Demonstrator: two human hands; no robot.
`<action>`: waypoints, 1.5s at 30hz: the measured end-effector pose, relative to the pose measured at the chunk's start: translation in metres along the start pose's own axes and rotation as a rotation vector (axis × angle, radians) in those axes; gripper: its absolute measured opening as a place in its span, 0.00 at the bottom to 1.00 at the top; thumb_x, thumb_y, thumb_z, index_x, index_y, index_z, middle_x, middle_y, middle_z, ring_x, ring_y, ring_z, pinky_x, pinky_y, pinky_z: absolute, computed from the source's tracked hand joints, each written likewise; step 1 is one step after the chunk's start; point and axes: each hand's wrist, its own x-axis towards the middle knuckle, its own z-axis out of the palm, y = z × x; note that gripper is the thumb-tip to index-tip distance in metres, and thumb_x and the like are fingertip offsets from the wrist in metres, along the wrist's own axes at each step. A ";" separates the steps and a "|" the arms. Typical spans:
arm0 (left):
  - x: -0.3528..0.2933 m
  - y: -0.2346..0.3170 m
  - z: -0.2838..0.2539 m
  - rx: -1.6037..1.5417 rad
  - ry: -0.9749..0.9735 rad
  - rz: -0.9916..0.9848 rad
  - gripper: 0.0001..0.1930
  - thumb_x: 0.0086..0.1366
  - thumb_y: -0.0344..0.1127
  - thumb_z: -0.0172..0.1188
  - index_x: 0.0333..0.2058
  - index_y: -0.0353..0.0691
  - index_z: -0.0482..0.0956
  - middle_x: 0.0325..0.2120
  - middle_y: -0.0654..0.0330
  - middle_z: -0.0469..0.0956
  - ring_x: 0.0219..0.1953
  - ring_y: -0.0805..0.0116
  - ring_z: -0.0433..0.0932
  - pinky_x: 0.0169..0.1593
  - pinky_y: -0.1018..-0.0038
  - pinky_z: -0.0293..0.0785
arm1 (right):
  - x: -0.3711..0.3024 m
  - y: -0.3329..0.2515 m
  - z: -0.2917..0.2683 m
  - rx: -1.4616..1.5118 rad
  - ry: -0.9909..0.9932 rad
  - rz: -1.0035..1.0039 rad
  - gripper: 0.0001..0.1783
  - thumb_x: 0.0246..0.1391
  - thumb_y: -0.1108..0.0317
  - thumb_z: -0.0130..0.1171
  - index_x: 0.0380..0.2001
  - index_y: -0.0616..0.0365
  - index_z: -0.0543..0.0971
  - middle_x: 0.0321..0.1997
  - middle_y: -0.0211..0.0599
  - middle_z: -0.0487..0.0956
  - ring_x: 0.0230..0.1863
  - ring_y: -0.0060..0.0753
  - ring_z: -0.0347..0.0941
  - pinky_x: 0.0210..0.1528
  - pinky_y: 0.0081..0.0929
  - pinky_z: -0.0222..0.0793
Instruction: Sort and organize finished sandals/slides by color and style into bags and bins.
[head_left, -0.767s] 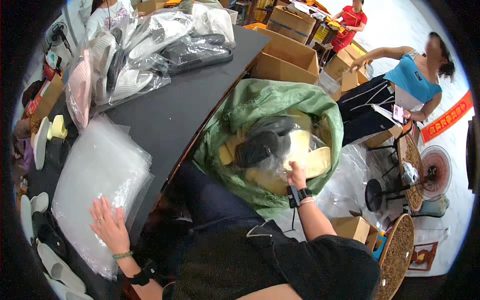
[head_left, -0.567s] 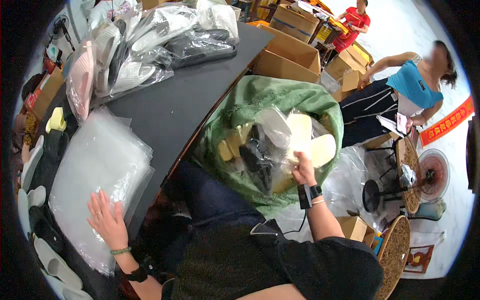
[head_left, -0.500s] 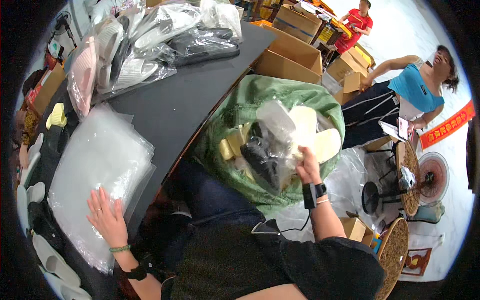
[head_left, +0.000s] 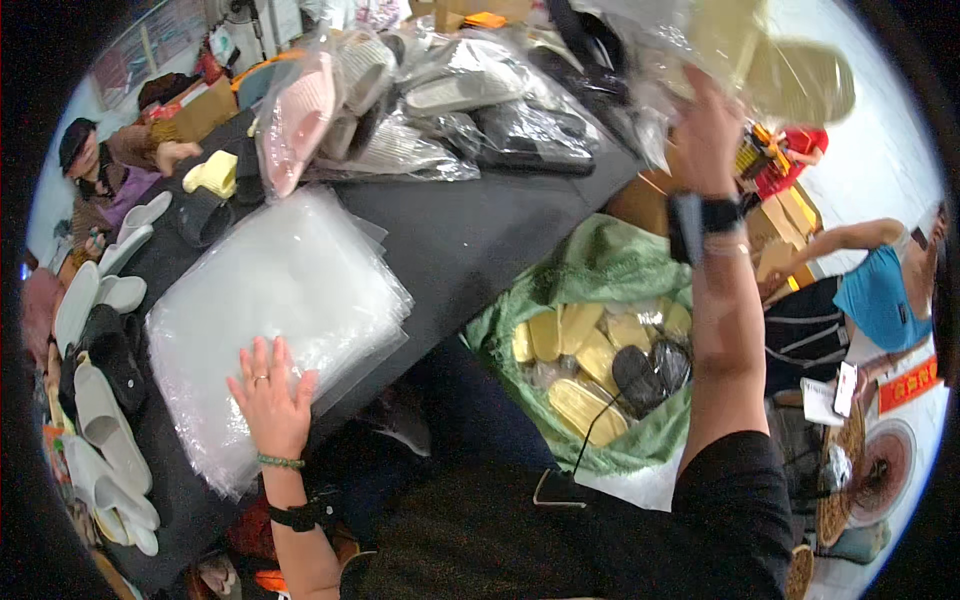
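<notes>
The left hand point(head_left: 268, 385) lies flat, fingers spread, on a stack of clear plastic bags point(head_left: 270, 310) on the dark table point(head_left: 480, 230). The right hand point(head_left: 705, 125) is raised, fingers closed around a bagged pair of yellow slippers point(head_left: 775, 65). The slick film could slide out of that grip and drop the pair back into the green sack point(head_left: 600, 270) of flat, foam-like slippers; the loose glossy sheets might also skid.

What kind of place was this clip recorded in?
Probably a small footwear packing workshop. A stack of clear plastic bags lies on the dark table under the left hand, bagged slippers are piled at its far end, and a green sack holds loose yellow soles.
</notes>
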 end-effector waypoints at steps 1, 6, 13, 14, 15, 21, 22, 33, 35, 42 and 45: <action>0.001 0.000 0.000 0.003 0.018 -0.015 0.32 0.68 0.59 0.50 0.66 0.48 0.65 0.69 0.53 0.58 0.71 0.47 0.53 0.69 0.40 0.41 | 0.018 0.016 0.013 -0.561 -0.132 -0.196 0.14 0.55 0.78 0.60 0.45 0.73 0.80 0.36 0.36 0.83 0.33 0.18 0.76 0.35 0.22 0.73; 0.002 0.002 -0.002 -0.050 0.077 0.025 0.33 0.68 0.61 0.49 0.64 0.47 0.68 0.68 0.52 0.60 0.71 0.46 0.53 0.69 0.40 0.41 | 0.006 0.157 0.066 -1.267 -0.417 -0.319 0.25 0.46 0.68 0.65 0.50 0.58 0.76 0.36 0.55 0.81 0.40 0.60 0.78 0.41 0.46 0.76; -0.005 -0.001 0.000 -0.061 0.090 0.019 0.35 0.69 0.64 0.45 0.63 0.45 0.69 0.66 0.48 0.62 0.70 0.44 0.53 0.69 0.38 0.41 | -0.117 0.280 0.045 -0.366 -0.886 0.026 0.25 0.60 0.79 0.51 0.62 0.57 0.69 0.65 0.42 0.71 0.67 0.38 0.64 0.70 0.32 0.57; 0.002 0.005 -0.002 -0.100 0.113 0.046 0.35 0.68 0.64 0.46 0.63 0.45 0.70 0.66 0.48 0.63 0.70 0.43 0.55 0.68 0.38 0.42 | -0.105 0.290 0.029 -0.419 -0.923 0.081 0.26 0.59 0.78 0.53 0.62 0.56 0.69 0.65 0.41 0.71 0.66 0.38 0.65 0.70 0.33 0.58; 0.007 0.008 -0.001 -0.107 0.117 0.054 0.35 0.68 0.64 0.46 0.63 0.45 0.70 0.66 0.48 0.63 0.70 0.43 0.55 0.68 0.38 0.42 | -0.098 0.298 0.015 -0.470 -0.961 0.144 0.27 0.58 0.78 0.55 0.62 0.55 0.69 0.65 0.40 0.71 0.66 0.39 0.65 0.69 0.33 0.58; -0.003 -0.002 -0.002 -0.066 0.180 0.035 0.34 0.67 0.63 0.50 0.61 0.45 0.72 0.64 0.48 0.66 0.68 0.43 0.59 0.67 0.38 0.46 | -0.092 0.237 0.057 -0.447 -1.173 -0.150 0.27 0.51 0.79 0.64 0.56 0.57 0.75 0.59 0.40 0.77 0.63 0.42 0.69 0.66 0.38 0.62; -0.002 0.000 -0.003 -0.062 0.194 0.044 0.33 0.67 0.62 0.51 0.61 0.45 0.72 0.64 0.48 0.66 0.68 0.43 0.59 0.67 0.38 0.46 | -0.085 0.229 0.048 -0.540 -1.205 -0.153 0.27 0.51 0.80 0.64 0.56 0.57 0.75 0.59 0.41 0.76 0.62 0.42 0.69 0.66 0.37 0.63; -0.006 -0.003 0.001 -0.070 0.152 0.007 0.33 0.67 0.61 0.50 0.64 0.48 0.67 0.67 0.52 0.60 0.70 0.47 0.54 0.69 0.40 0.42 | -0.102 0.129 -0.017 -0.042 -0.422 1.015 0.39 0.66 0.37 0.39 0.61 0.63 0.70 0.53 0.37 0.79 0.51 0.30 0.73 0.55 0.38 0.66; -0.007 -0.004 0.001 -0.063 0.146 0.013 0.33 0.67 0.61 0.50 0.64 0.49 0.67 0.68 0.53 0.60 0.71 0.47 0.53 0.69 0.39 0.42 | -0.121 0.105 -0.006 -0.141 -0.359 1.007 0.48 0.63 0.29 0.29 0.68 0.62 0.59 0.55 0.38 0.77 0.57 0.32 0.69 0.59 0.45 0.62; -0.004 -0.006 0.003 -0.056 0.165 0.006 0.33 0.67 0.63 0.48 0.63 0.50 0.68 0.67 0.53 0.61 0.70 0.46 0.55 0.68 0.38 0.44 | -0.156 0.092 0.021 -0.475 -0.528 0.903 0.34 0.61 0.66 0.59 0.67 0.57 0.59 0.48 0.39 0.79 0.43 0.27 0.77 0.39 0.27 0.75; -0.007 -0.008 0.006 -0.070 0.183 0.005 0.33 0.67 0.63 0.49 0.63 0.50 0.69 0.66 0.52 0.62 0.69 0.46 0.57 0.68 0.38 0.44 | -0.135 0.089 0.028 -0.502 -0.594 0.733 0.26 0.60 0.72 0.55 0.62 0.59 0.67 0.41 0.29 0.81 0.32 0.16 0.75 0.33 0.16 0.72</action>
